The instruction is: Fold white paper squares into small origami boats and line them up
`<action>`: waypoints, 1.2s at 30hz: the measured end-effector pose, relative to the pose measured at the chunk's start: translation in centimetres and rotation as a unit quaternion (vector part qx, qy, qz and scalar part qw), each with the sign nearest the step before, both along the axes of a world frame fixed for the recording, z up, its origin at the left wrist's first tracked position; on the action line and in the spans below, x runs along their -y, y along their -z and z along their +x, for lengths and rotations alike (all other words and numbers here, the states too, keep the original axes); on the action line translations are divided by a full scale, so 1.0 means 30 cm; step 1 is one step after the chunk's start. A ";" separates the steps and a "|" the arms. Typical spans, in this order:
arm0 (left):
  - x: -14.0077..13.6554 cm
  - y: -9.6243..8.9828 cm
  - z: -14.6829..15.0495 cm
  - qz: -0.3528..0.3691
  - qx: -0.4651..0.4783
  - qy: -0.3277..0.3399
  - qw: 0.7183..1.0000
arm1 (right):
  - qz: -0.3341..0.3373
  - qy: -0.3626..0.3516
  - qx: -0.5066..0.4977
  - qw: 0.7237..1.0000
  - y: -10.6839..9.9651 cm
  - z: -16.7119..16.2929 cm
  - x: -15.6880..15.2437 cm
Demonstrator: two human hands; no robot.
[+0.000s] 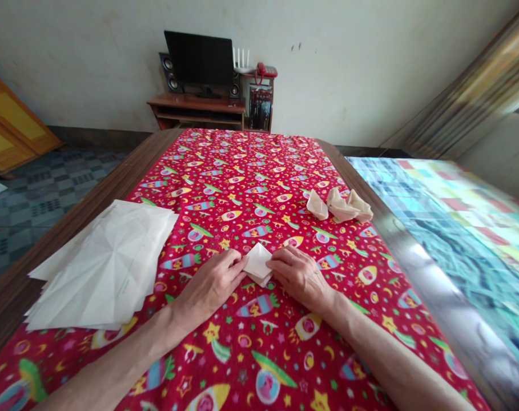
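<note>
A small white folded paper (258,261), diamond-shaped with layered edges, lies between my hands on the red patterned cloth (259,188). My left hand (218,277) pinches its left corner between thumb and fingers. From the other side, my right hand (300,274) grips the right corner, fingers curled and partly hiding that edge. To the left rests a stack of creased white paper sheets (109,262), the top one marked with fold lines radiating from its centre. Folded cream paper pieces (342,206), cupped and pointed, sit on the cloth at the right.
Dark wooden table edges (383,220) show beside the cloth. Beyond the table stands a desk (199,104) with a monitor (201,60), speakers and a red telephone (265,71). A bed with a patterned cover (439,228) is on the right, a yellow cabinet (17,123) on the left.
</note>
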State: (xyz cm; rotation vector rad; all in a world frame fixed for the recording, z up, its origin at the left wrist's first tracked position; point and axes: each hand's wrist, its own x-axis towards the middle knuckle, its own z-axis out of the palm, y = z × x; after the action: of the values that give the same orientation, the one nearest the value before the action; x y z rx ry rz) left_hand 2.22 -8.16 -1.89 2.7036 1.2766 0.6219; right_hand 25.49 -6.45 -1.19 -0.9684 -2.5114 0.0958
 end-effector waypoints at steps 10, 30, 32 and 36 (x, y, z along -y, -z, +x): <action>0.016 -0.021 -0.022 0.041 -0.099 -0.003 0.994 | 0.014 -0.010 -0.007 1.000 0.000 -0.001 -0.004; -0.041 0.006 0.005 -0.045 0.123 0.048 0.990 | -0.033 -0.019 -0.046 0.998 0.004 0.009 -0.013; -0.057 0.015 0.000 -0.063 0.166 0.058 0.982 | -0.055 -0.019 -0.071 0.996 0.010 0.012 -0.017; -0.076 0.019 -0.004 -0.071 0.199 0.051 0.976 | -0.104 -0.009 -0.118 0.988 0.019 0.014 -0.025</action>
State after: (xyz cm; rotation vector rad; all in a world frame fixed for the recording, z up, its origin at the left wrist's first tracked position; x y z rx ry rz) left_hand 2.10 -5.89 -2.45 2.3528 1.0293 0.9590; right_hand 25.92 -5.70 -1.76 -0.9513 -2.3249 0.4584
